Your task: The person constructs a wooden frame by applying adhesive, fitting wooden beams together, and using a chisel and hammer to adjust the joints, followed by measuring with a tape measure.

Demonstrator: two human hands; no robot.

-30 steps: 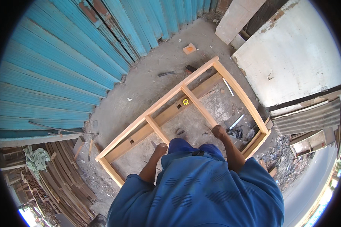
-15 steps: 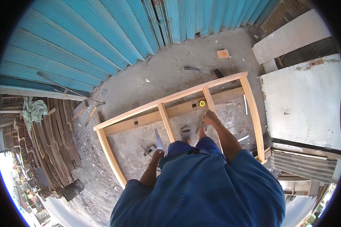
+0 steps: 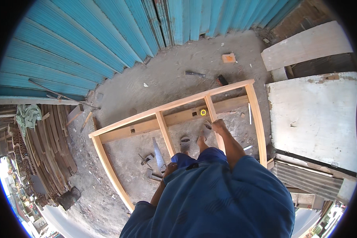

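Observation:
A pale wooden frame [image 3: 135, 118] with two crossbars surrounds my feet, low over the ground. My right hand [image 3: 219, 126] is closed around the right crossbar [image 3: 210, 106], below the far rail. Beside my left knee my left hand [image 3: 170, 169] is curled closed; what it grips, if anything, is hidden. A handsaw [image 3: 158, 152] lies just left of that hand, its blade pointing away. Near it on the ground are a dark metal tool [image 3: 146, 158] and a grey hammer-like tool [image 3: 154, 175]. A yellow tape measure [image 3: 203, 112] rests on the notched board [image 3: 146, 126] inside the frame.
Beyond the frame lie a dark-handled tool [image 3: 195, 73], a black and red object [image 3: 222, 80] and a wood block [image 3: 228, 58]. Blue corrugated sheeting [image 3: 87, 35] stands at the back. Stacked timber [image 3: 53, 146] fills the left, a white panel [image 3: 305, 115] the right.
The whole view has shifted, so the frame and ground appear farther left. My left hand has moved right, away from the saw, whose handle now shows. My right hand stays at the right crossbar.

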